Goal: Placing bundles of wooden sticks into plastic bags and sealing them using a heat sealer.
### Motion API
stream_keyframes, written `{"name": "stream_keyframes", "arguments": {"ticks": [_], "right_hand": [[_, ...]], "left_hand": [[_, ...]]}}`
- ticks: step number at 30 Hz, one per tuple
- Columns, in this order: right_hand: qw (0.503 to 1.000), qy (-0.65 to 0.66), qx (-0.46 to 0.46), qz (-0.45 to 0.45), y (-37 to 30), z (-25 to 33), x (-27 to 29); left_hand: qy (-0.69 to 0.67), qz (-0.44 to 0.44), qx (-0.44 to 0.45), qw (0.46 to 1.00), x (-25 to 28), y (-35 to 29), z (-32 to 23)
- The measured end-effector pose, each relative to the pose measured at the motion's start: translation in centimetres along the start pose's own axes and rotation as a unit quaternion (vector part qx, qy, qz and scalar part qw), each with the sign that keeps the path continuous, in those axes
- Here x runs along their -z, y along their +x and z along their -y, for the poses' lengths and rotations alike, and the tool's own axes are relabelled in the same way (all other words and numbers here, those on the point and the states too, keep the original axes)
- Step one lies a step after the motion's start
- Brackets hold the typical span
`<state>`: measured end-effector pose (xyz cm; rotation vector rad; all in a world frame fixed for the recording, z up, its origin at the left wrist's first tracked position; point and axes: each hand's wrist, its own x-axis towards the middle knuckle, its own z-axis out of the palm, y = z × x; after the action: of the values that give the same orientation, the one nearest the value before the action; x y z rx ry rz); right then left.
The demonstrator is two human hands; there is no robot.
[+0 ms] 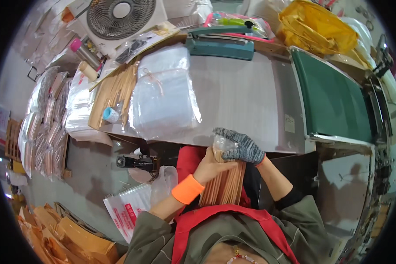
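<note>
A bundle of thin brown sheets [222,187] stands in my lap with its edges showing. Clear plastic [224,144] covers its far end. My left hand [213,165], bare with an orange wristband, wraps round the bundle's left side near the top. Over the plastic-covered end lies my right hand [240,147] in a grey knitted glove, its fingers curled round it. Both hands are at the table's near edge. Whether the sheets are card or wood I cannot tell.
On the grey table [237,92] lie a stack of clear plastic bags [165,97], brown strips [114,92], a tape roll [111,115] and a teal bag sealer [220,46]. A green board [332,97] stands right. Wrapped bundles [46,127] and a fan [121,17] are left.
</note>
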<state>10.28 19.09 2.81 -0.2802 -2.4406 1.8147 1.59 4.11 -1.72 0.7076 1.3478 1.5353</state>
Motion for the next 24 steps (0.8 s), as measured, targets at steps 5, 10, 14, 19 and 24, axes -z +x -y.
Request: {"name": "stream_keyframes", "arguments": {"ticks": [5, 10, 14, 19, 24], "right_hand": [[0.994, 0.076, 0.061, -0.045, 1.2, -2.1, 0.0], [0.958, 0.28, -0.064, -0.004, 0.8, -3.1, 0.5], [0.96, 0.274, -0.06, -0.02, 0.3, -2.6, 0.8], [0.958, 0.278, -0.066, -0.014, 0.4, -2.1, 0.6], [0.98, 0.198, -0.012, -0.008, -0.2, -2.4, 1.1]], "left_hand": [[0.317, -0.154, -0.027, 0.935, -3.2, -1.4, -4.1], [0.408, 0.031, -0.079, 0.909, 3.9, -0.6, -5.7], [0.631, -0.149, -0.312, 0.694, 14.1, 2.4, -8.0], [0.668, -0.068, -0.293, 0.68, 18.4, 5.6, -8.4], [0.441, -0.061, -0.171, 0.879, 9.6, 7.1, -6.8]]}}
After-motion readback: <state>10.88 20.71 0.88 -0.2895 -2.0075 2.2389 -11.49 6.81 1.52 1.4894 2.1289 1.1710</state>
